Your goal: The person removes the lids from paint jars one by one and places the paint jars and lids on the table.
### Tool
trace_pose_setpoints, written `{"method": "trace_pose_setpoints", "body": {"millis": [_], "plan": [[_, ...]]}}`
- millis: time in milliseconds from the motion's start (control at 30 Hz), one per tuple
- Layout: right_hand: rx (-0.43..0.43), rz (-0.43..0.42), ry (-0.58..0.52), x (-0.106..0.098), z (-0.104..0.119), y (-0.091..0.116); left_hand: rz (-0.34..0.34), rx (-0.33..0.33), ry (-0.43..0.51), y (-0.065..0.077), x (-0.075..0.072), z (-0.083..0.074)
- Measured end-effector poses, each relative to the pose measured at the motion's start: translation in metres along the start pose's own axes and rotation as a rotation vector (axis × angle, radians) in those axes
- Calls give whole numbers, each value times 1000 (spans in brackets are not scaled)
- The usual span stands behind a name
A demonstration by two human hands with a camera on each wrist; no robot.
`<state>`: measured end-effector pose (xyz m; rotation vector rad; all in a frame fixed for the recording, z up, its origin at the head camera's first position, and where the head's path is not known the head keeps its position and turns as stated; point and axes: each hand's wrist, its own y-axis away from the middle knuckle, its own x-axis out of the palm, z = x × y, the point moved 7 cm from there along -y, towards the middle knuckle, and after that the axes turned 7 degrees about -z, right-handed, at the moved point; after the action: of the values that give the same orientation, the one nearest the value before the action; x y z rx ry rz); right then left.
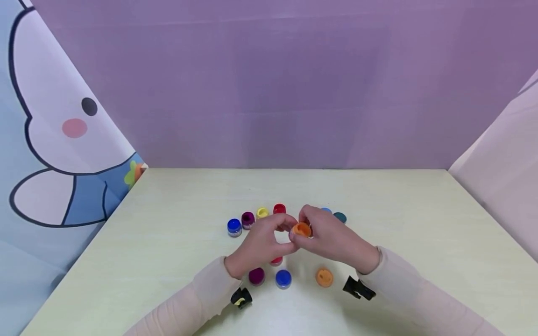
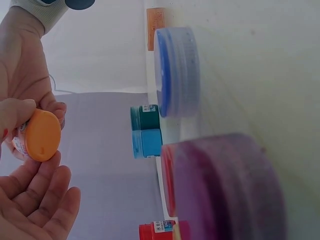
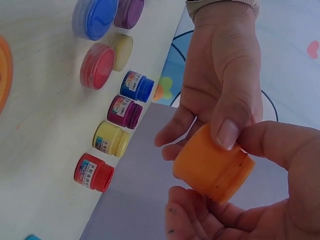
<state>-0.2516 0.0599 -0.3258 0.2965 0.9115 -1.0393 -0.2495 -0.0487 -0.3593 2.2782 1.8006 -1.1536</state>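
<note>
Both hands meet over the table around an uncapped orange paint jar (image 1: 301,229). My right hand (image 1: 332,233) pinches it between thumb and fingers. My left hand (image 1: 262,240) reaches it from the other side, its thumb pressed on the jar wall in the right wrist view. There the jar (image 3: 207,162) tilts, its narrower neck toward the lower right. The left wrist view shows the jar's round orange end (image 2: 43,135) between the hands. Below the right hand, an orange lid (image 1: 324,277) lies on the table.
Behind the hands stand blue (image 1: 234,227), purple (image 1: 248,219), yellow (image 1: 262,213) and red (image 1: 279,208) jars, with a teal jar (image 1: 340,217) and a light blue jar (image 2: 147,143) at right. Nearer are purple (image 1: 256,276), blue (image 1: 283,279), red (image 3: 97,66) and yellow (image 3: 123,51) lids.
</note>
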Motion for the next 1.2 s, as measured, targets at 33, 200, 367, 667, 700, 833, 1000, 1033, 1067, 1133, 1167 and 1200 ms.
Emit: {"method": "trace_pose_setpoints", "body": {"millis": [33, 200, 367, 667, 700, 833, 1000, 1033, 1067, 1133, 1167, 1200], "plan": [[1, 0, -4, 0, 0, 0, -1, 1, -2, 0, 0, 0], [-5, -13, -18, -1, 0, 0, -7, 12, -5, 0, 0, -1], [-3, -34, -22, -6, 0, 1, -13, 19, -5, -1, 0, -2], [20, -72, 57, -23, -20, 5, 24, -10, -33, -1, 2, 0], [26, -72, 62, -24, -23, 5, 27, -8, -36, -1, 2, 0], [56, -75, 76, -31, -39, 10, 31, -14, -32, 0, 3, 2], [91, -76, 80, -39, -56, 17, 42, -29, -25, 0, 3, 3], [100, -71, 83, -41, -59, 18, 43, -30, -26, 0, 3, 3], [107, -65, 91, -42, -63, 19, 44, -32, -27, 0, 3, 3], [115, -44, 112, -43, -69, 21, 46, -36, -30, -1, 3, 4], [121, -34, 124, -44, -72, 22, 46, -39, -31, -1, 3, 4], [126, -26, 141, -44, -75, 22, 46, -41, -31, -1, 3, 4]]}}
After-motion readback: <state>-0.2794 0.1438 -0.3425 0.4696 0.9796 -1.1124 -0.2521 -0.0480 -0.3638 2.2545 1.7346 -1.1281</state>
